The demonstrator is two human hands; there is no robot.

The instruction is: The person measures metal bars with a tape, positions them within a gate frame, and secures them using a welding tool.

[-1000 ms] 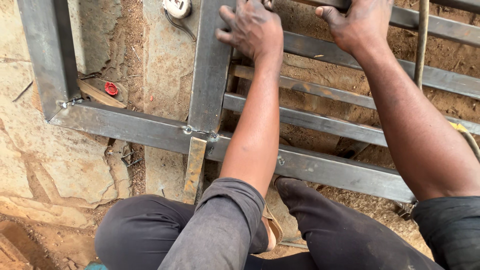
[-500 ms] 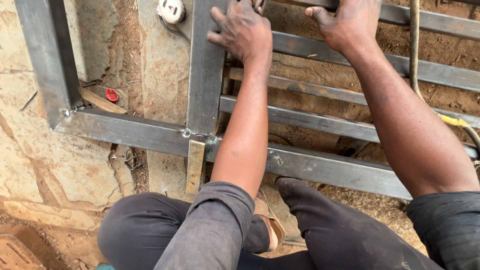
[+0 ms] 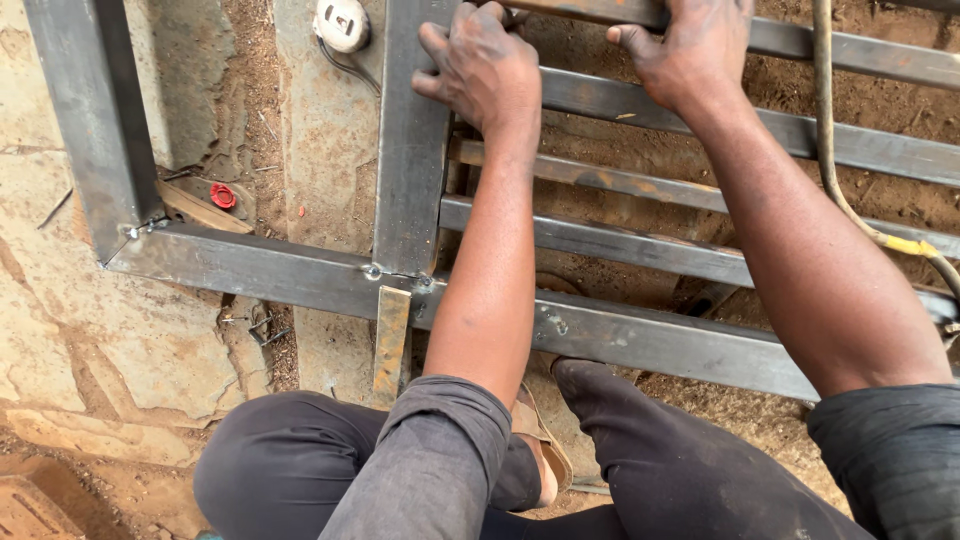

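A welded frame of grey steel tubes point(image 3: 250, 268) lies on the ground with several parallel rails point(image 3: 620, 245) across it. My left hand point(image 3: 485, 65) rests on the upright tube point(image 3: 410, 180), fingers spread flat over its face, beside the end of a rusty bar point(image 3: 590, 10) at the top edge. My right hand point(image 3: 690, 45) is curled over that rusty bar, above the upper rail. Both forearms stretch over the frame from my bent knees at the bottom.
A white round socket with a cable point(image 3: 342, 22) lies on a concrete strip left of the upright. A small red cap point(image 3: 223, 195) sits by the frame corner. A hose with yellow tape point(image 3: 905, 243) runs down the right. Stone slabs point(image 3: 90, 350) lie to the left.
Both hands have slid slightly left along the frame's top; the view has dipped a little. The grip on the bar looks the same.
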